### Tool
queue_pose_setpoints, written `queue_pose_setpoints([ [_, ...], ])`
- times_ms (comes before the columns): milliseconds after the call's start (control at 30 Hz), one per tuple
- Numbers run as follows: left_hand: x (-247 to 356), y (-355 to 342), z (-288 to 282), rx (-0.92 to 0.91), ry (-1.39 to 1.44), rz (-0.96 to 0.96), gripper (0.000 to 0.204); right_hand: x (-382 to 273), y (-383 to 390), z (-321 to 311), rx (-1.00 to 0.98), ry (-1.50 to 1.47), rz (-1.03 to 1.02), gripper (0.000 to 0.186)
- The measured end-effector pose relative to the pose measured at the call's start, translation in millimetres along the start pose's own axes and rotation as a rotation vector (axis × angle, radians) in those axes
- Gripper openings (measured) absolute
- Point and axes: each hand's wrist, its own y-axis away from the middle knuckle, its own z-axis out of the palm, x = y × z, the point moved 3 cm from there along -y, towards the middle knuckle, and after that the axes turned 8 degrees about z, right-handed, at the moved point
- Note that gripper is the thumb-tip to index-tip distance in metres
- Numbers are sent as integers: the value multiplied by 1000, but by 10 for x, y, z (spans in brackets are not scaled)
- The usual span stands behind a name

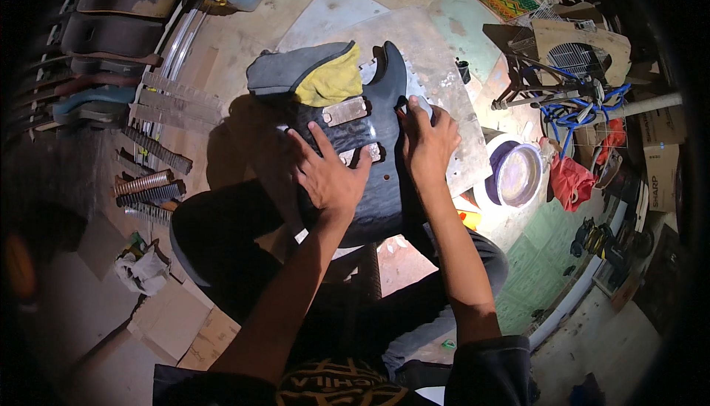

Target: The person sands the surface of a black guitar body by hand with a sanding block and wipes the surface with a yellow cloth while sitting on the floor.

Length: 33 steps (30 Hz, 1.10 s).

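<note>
the dark, glossy, two-horned wooden guitar body point(384, 203) lies mid-frame on a pale, stained counter point(470, 147). left grip point(330, 177) spreads flat across its face; right grip point(429, 147) curls at its right edge, contents impossible to tell. even left-palm pressure should best steady it.

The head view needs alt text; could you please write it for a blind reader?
A person's left hand rests on the face of a dark guitar body, the right hand at its right edge. A gray and yellow cloth lies at its upper left.
</note>
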Motion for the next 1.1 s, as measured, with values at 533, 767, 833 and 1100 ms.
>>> queue_pose_setpoints([
  [533,-27,27,30,63,-14,54,108,128,273,-76,-5,36,53,44],
  [767,-18,3,-12,-11,-47,-9,106,79,305,-120,-38,2,82,42],
  [833,-16,12,13,-19,-45,-20,106,83,268,-81,-7,38,66,45],
  [1100,-52,-5,-18,-25,-25,-30,107,67,250,-20,25,12,38,49],
])
